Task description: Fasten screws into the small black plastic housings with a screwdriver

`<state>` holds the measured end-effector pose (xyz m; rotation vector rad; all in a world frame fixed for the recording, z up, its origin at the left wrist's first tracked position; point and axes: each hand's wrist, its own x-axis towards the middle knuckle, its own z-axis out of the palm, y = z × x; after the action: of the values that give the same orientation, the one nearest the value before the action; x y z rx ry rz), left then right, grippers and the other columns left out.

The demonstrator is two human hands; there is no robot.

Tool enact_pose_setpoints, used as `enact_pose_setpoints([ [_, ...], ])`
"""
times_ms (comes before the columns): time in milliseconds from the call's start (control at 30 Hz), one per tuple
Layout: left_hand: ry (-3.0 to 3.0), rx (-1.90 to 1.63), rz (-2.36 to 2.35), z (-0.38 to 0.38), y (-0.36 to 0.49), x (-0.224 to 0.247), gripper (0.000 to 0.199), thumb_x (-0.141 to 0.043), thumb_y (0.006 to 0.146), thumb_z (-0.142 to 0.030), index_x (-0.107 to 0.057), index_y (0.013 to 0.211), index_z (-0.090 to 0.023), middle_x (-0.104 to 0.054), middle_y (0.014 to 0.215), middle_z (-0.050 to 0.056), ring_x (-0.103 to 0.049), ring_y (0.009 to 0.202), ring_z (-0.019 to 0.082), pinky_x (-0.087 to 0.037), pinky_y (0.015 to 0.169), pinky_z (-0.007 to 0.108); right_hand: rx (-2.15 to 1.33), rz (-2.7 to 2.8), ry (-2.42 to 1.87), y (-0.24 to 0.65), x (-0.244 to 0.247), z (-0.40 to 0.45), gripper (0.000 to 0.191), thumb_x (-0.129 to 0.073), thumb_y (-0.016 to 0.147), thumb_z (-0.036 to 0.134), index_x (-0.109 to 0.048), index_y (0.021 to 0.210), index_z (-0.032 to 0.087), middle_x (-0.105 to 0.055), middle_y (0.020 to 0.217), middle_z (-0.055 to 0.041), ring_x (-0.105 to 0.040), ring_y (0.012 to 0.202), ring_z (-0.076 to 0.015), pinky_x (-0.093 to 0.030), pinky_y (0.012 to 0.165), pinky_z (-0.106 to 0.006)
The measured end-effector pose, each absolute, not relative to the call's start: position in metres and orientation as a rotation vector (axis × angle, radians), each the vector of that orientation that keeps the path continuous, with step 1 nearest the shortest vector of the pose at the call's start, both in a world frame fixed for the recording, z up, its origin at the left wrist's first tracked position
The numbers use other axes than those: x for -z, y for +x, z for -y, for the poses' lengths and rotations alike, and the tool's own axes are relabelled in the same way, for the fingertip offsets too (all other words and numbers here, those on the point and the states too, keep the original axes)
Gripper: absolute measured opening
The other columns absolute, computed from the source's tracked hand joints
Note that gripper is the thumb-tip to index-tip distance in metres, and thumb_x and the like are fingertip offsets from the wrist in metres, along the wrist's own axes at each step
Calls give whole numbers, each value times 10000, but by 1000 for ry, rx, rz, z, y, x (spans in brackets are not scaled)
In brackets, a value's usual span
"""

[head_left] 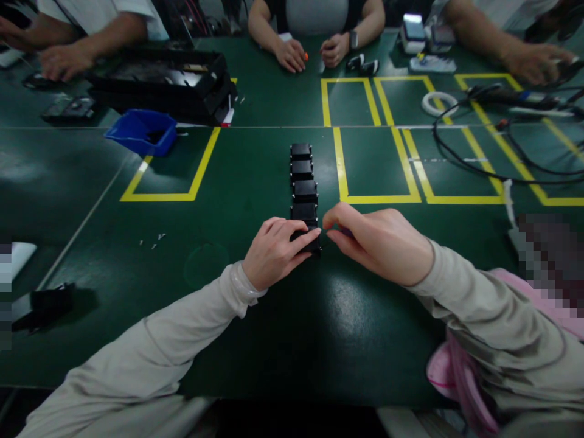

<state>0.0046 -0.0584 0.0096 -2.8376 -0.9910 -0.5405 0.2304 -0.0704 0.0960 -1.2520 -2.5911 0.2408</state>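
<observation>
Several small black rectangular blocks (304, 191) stand in a row leading away from me, with little shiny bits sticking out at their corners. My left hand (278, 248) is closed over the nearest block (313, 246), thumb and fingers pressed on it, hiding much of its top. Just to the right of that block, my right hand (376, 240) is in a pinch, thumb against forefinger. Whatever those fingertips hold, if anything, is too small to make out.
A blue scoop bin (143, 131) and a long black tray (159, 85) are at the far left. Tiny white pieces (157, 241) lie left of my hand. Black cables (483, 173) and a white tape ring (439, 104) are at right. Co-workers' hands (292, 56) rest opposite.
</observation>
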Motion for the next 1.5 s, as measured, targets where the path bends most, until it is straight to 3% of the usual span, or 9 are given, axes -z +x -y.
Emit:
enact_pose_setpoints([
  [133, -2834, 544, 988, 58, 4, -10, 416, -612, 937, -293, -551, 1342, -219, -629, 1189, 99, -587, 1086, 256, -439, 952, 429, -249, 2580, -1233, 231, -97, 71, 241, -359, 990, 269, -570, 1028, 159, -591, 640, 4, -480, 509, -118, -237, 508, -236],
  [300, -2830, 555, 984, 58, 4, -7, 432, -615, 937, -299, -541, 1356, -220, -630, 1186, 94, -585, 1082, 256, -437, 952, 423, -221, 2592, -1251, 230, -95, 71, 343, -358, 1010, 402, -588, 913, 166, -510, 547, 25, -449, 490, -122, -213, 504, -248],
  [500, -2834, 540, 989, 58, 4, -8, 421, -621, 931, -296, -557, 1340, -224, -627, 1201, 96, -580, 1082, 257, -439, 955, 432, -272, 2610, -1242, 230, -99, 70, 300, -336, 991, 289, -596, 1005, 141, -535, 578, 16, -456, 499, -120, -226, 496, -236],
  [700, -2840, 527, 997, 58, 4, -9, 423, -617, 932, -292, -549, 1344, -223, -626, 1196, 97, -579, 1079, 259, -441, 951, 433, -309, 2607, -1227, 231, -100, 69, 297, -339, 991, 298, -590, 975, 140, -560, 600, 5, -486, 518, -120, -241, 508, -233],
  [900, -2840, 543, 991, 58, 4, -7, 458, -637, 921, -292, -525, 1359, -224, -619, 1192, 96, -579, 1072, 257, -440, 952, 427, -260, 2603, -1226, 230, -97, 70, 364, -342, 1012, 406, -589, 905, 160, -509, 537, 27, -447, 470, -114, -210, 497, -240],
  [1300, -2845, 529, 986, 58, 4, -9, 436, -635, 922, -302, -540, 1340, -223, -618, 1195, 93, -579, 1074, 251, -434, 951, 420, -220, 2558, -1161, 231, -96, 72, 259, -347, 983, 265, -581, 997, 157, -506, 549, 40, -431, 460, -107, -218, 489, -234],
  [1500, -2843, 542, 988, 58, 4, -9, 425, -622, 931, -304, -542, 1340, -222, -622, 1191, 92, -581, 1068, 250, -435, 948, 420, -229, 2547, -1155, 231, -93, 73, 274, -322, 996, 291, -562, 947, 168, -518, 560, 32, -436, 472, -109, -219, 502, -241],
])
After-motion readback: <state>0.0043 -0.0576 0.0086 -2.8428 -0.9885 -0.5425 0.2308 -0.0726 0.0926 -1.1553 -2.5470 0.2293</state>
